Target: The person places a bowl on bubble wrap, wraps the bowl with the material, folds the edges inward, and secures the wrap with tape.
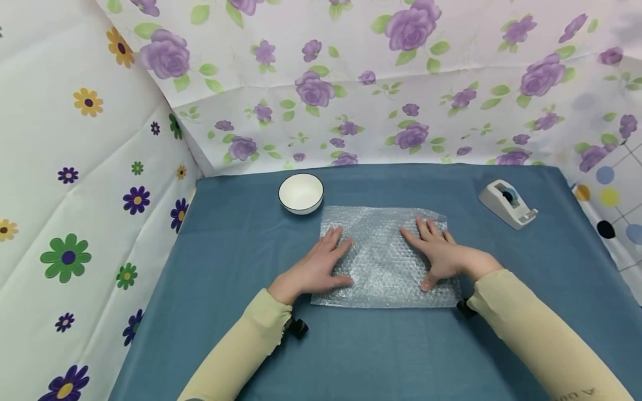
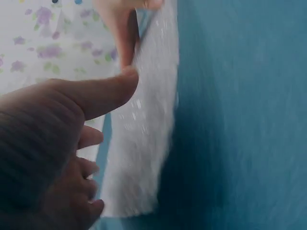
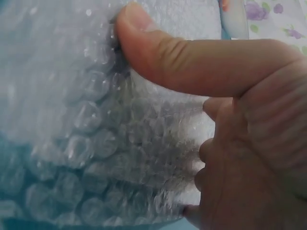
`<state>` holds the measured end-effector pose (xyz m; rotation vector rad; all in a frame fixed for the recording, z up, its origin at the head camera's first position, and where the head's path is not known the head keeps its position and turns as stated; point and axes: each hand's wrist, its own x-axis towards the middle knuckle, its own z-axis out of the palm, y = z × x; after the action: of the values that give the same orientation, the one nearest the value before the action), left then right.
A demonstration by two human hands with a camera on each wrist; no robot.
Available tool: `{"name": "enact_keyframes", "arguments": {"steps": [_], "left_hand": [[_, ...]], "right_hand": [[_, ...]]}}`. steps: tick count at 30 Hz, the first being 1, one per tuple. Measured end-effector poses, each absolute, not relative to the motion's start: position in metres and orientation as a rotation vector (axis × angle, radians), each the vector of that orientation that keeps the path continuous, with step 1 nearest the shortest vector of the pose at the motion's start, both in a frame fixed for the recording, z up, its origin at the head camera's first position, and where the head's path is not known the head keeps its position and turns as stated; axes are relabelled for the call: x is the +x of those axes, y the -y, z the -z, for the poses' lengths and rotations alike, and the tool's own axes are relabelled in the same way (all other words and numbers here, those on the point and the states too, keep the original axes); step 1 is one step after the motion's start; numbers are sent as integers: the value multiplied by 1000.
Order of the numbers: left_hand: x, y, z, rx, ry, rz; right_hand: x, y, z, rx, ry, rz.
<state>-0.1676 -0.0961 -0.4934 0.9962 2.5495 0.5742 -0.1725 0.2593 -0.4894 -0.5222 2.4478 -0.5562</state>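
Note:
A sheet of clear bubble wrap (image 1: 383,256) lies spread on the blue cloth. My left hand (image 1: 323,262) rests on its left side with the fingers stretched out. Over the right side, my right hand (image 1: 441,253) has its fingers spread, thumb and fingertips at the wrap. In the right wrist view the round bubbles show large beside the right thumb (image 3: 177,62). The left wrist view is blurred; there the left thumb (image 2: 96,96) reaches toward the pale strip of bubble wrap (image 2: 139,139). Neither hand grips anything.
A white bowl with a dark rim (image 1: 301,192) stands just behind the wrap's left corner. At the back right sits a white tape dispenser (image 1: 507,204). Blue cloth (image 1: 230,245) covers the table, with flower-printed sheets (image 1: 311,128) hanging behind and at the left.

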Motion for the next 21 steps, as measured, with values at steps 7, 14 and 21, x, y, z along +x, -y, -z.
{"name": "enact_keyframes", "arguments": {"steps": [7,14,21], "left_hand": [[-175,104,497,895,-2483,-468],[-175,102,498,896,-2485,-444],[-177,104,499,920,-2475,-487]], "right_hand": [[-167,-266,489,-603,-2500,558],[-161,-274,498,-635,-2589,564],[-162,-287,507,-607,-2542,612]]}}
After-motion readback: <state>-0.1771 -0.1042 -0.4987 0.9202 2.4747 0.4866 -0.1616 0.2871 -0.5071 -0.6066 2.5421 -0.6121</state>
